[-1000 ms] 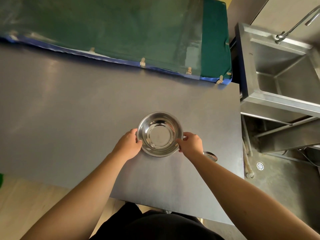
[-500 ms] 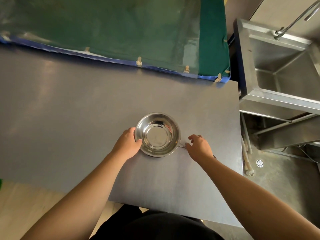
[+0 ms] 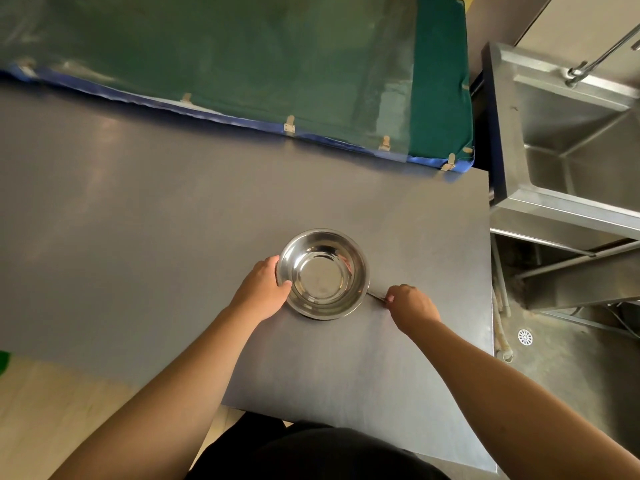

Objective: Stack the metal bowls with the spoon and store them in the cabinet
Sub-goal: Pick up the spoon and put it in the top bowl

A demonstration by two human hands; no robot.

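Note:
A shiny metal bowl [image 3: 322,273] stands upright on the grey table [image 3: 138,237], and a second rim shows just beneath it, so it looks nested in another bowl. My left hand [image 3: 264,288] grips the bowl's left rim, thumb over the edge. My right hand [image 3: 410,304] lies on the table just right of the bowl, fingers pinched on the thin handle of a metal spoon [image 3: 376,297]. The spoon's head is hidden under my hand.
A green cloth with a blue edge and metal clips [image 3: 242,64] covers the far side of the table. To the right stands a steel sink [image 3: 571,150] with a tap [image 3: 595,60]. Below it is a floor with a drain [image 3: 525,337]. The table's right edge is near my right hand.
My right hand left the bowl's right rim, moved right and down onto the table, and closed on the spoon's handle. My left hand stays on the bowl.

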